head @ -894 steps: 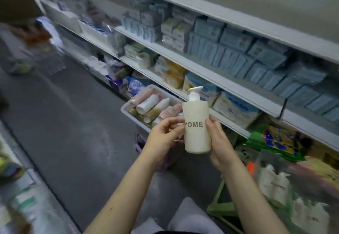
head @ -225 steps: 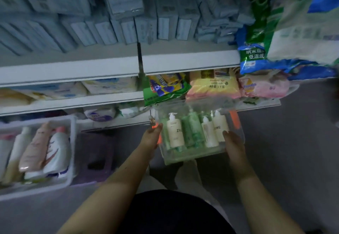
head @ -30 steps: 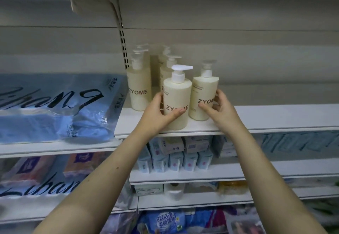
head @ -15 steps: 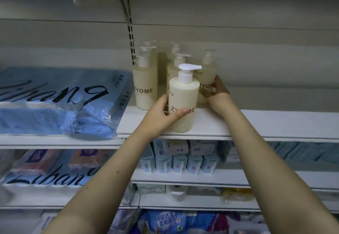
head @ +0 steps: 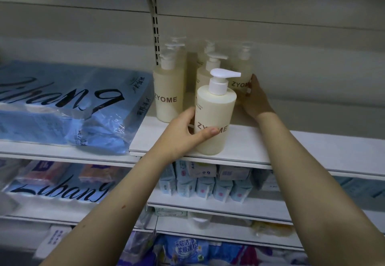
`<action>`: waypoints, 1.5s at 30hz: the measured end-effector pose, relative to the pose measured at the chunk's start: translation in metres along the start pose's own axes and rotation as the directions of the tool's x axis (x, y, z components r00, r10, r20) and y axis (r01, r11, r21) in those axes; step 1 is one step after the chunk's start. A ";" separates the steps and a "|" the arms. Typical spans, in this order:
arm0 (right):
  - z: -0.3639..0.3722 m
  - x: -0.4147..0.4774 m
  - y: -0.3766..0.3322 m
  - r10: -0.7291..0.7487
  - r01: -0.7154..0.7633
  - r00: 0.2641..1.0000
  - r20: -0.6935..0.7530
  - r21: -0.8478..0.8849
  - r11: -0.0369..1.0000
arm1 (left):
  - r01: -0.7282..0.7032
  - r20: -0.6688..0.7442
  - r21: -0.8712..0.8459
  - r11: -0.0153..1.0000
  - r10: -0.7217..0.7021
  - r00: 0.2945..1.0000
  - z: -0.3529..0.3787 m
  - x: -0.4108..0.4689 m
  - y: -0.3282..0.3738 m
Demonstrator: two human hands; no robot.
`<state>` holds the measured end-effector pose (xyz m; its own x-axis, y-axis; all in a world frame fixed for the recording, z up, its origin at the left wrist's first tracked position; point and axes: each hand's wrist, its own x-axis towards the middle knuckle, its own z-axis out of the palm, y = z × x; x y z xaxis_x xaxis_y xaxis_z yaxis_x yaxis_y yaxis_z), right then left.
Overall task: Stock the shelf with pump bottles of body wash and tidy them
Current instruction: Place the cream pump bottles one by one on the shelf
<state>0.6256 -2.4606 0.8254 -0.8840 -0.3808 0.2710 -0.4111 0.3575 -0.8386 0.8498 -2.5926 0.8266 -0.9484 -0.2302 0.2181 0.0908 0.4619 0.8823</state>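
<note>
left hand (head: 183,134) grasping the front bottle (head: 214,117), fingers (head: 206,133) curled across its label, bottle upright at the shelf (head: 312,149) edge. right hand (head: 255,99) is deeper in, grasping the back bottle (head: 242,72) from its right side, on the same shelf. another pump bottle (head: 168,97) stands just left of both grips; a blue pack (head: 62,103) lies further left.

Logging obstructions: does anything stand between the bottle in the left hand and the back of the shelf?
Yes: another pump bottle stands directly behind the front bottle gripped by the left hand, blocking a straight push back.
</note>
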 end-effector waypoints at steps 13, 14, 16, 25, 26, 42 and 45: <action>0.006 0.018 0.012 -0.032 0.032 0.999 0.003 -0.051 0.998 | 0.001 -0.073 0.015 1.000 0.000 0.997 0.003 0.000 -0.001; 0.006 0.019 0.012 -0.026 0.026 1.000 -0.001 -0.058 0.998 | 0.001 -0.074 0.015 1.000 0.000 0.997 0.003 0.000 0.000; 0.007 0.020 0.013 -0.028 0.028 1.000 -0.007 -0.074 0.997 | 0.003 -0.079 0.016 1.000 -0.002 0.997 0.004 0.000 0.000; 0.009 0.019 0.013 0.001 -0.001 1.000 0.003 -0.092 0.996 | -0.007 -0.119 0.029 1.000 0.010 0.993 0.006 0.002 -0.007; 0.008 0.018 0.012 0.005 -0.005 1.000 0.003 -0.092 0.996 | -0.010 -0.120 0.031 0.999 0.014 0.993 0.006 0.003 -0.006; -0.017 -0.175 -0.055 0.169 -0.115 0.972 -0.165 0.295 0.948 | -0.092 -0.098 0.008 0.996 0.093 0.991 0.002 -0.012 0.005; -0.008 -0.221 -0.071 0.217 -0.102 0.940 -0.262 0.392 0.914 | -0.112 -0.034 0.077 0.991 0.115 0.993 0.000 -0.019 0.002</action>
<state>0.8487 -2.3948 0.8292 -0.9788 -0.0568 0.1967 -0.1987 0.0316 -0.9796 0.8682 -2.5875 0.8242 -0.9207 -0.2051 0.3321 0.1725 0.5495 0.8175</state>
